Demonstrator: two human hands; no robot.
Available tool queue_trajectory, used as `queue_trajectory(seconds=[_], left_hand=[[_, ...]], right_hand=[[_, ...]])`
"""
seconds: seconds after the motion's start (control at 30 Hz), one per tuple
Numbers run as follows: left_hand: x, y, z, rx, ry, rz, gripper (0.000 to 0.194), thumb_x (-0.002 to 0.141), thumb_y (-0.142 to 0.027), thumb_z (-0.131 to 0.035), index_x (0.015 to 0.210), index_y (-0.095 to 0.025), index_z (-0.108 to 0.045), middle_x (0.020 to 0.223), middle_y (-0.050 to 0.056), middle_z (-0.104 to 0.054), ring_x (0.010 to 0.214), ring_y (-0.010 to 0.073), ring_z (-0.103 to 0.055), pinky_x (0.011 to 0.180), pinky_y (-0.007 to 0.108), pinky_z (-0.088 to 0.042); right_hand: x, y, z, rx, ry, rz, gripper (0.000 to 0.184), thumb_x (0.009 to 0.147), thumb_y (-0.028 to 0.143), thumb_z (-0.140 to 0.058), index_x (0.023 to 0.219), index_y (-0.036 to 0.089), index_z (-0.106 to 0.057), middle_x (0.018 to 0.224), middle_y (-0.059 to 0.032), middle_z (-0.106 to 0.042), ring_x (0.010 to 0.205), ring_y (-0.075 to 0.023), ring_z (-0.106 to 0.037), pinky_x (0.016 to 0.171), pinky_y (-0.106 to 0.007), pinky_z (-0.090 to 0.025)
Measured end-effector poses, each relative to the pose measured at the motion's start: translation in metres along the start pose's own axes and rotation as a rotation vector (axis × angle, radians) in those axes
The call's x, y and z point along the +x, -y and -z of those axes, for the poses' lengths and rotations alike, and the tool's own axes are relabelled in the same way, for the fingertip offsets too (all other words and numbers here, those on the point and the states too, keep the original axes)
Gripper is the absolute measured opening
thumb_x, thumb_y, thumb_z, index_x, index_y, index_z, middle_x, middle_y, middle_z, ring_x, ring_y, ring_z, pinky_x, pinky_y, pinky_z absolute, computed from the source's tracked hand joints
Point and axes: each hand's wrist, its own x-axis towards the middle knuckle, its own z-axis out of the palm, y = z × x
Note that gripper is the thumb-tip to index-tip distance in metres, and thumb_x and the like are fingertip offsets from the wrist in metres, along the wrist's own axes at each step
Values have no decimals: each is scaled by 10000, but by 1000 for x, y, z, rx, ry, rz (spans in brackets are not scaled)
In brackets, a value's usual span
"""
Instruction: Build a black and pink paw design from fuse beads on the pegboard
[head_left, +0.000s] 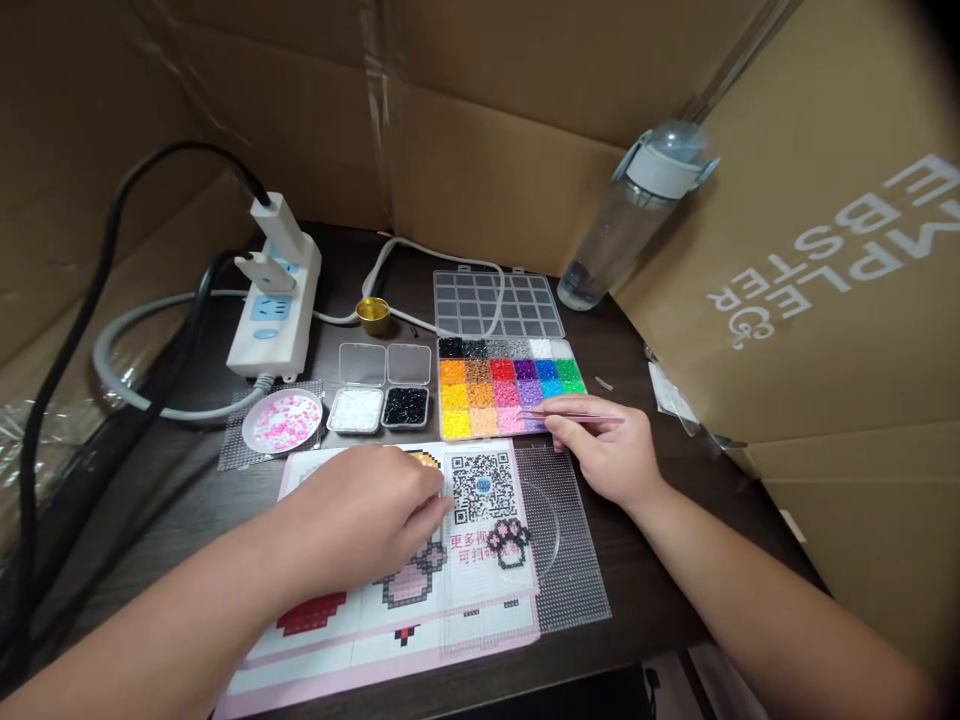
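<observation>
Pinched in my right hand (611, 450) is a pair of tweezers (577, 416), its tips over the pink beads in the front row of the bead box (472, 438). The box's compartments hold small beads sorted by colour. My left hand (386, 510) is closed over the printed pattern sheets (360, 655); its fingertips are partly hidden, and I cannot make out whether anything is between them. Beside it, a paw outline of black beads with some pink ones (508, 545) sits on a clear pegboard (566, 540) that overlaps the sheets' right side.
Small boxes of white beads (355, 410) and black beads (406, 406) stand left of the bead box. Farther left are a dish of pink and white beads (283, 421) and a power strip (274, 310) with cables. A yellow cup (373, 315) and water bottle (630, 220) stand behind.
</observation>
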Motion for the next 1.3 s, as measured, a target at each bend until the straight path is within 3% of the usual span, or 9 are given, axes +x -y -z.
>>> queue_trajectory(seconds=[0.2, 0.77, 1.07, 1.2, 1.3], left_hand=[[-1, 1, 0, -28, -34, 6, 390, 1005, -423, -433, 700, -220, -568, 692, 51, -684, 585, 185, -537, 569, 352, -231], [0, 0, 1, -30, -4, 9, 401, 1010, -430, -393, 701, -222, -542, 723, 56, -691, 619, 196, -558, 592, 358, -241], [-1, 3, -2, -21, -74, -39, 412, 1003, -423, -411, 673, -222, -556, 652, 42, -661, 558, 175, -508, 566, 365, -229], [1, 2, -1, -23, -79, -55, 404, 999, -421, -435, 667, -222, -553, 633, 34, -651, 544, 165, -492, 561, 360, -233], [2, 2, 0, -37, -79, -47, 405, 986, -431, -471, 650, -218, -549, 623, 34, -650, 528, 155, -482, 555, 357, -241]], right_hand=[[-2, -1, 1, -17, 6, -23, 115, 827, 229, -747, 847, 167, -841, 713, -53, -794, 452, -99, -601, 446, -236, -542], [0, 2, -1, -14, -7, -96, 113, 793, 231, -752, 809, 162, -840, 664, -46, -773, 447, -103, -596, 444, -240, -531], [1, 1, 6, 16, -8, -113, 106, 817, 247, -766, 815, 170, -839, 568, -14, -704, 466, -118, -583, 464, -258, -505], [-5, -5, 17, 155, 89, -110, 105, 866, 287, -791, 872, 199, -846, 597, -17, -718, 487, -115, -573, 486, -259, -488], [-13, -3, 23, 248, 265, -120, 99, 873, 284, -797, 868, 202, -851, 763, -61, -797, 500, -110, -592, 481, -256, -505]])
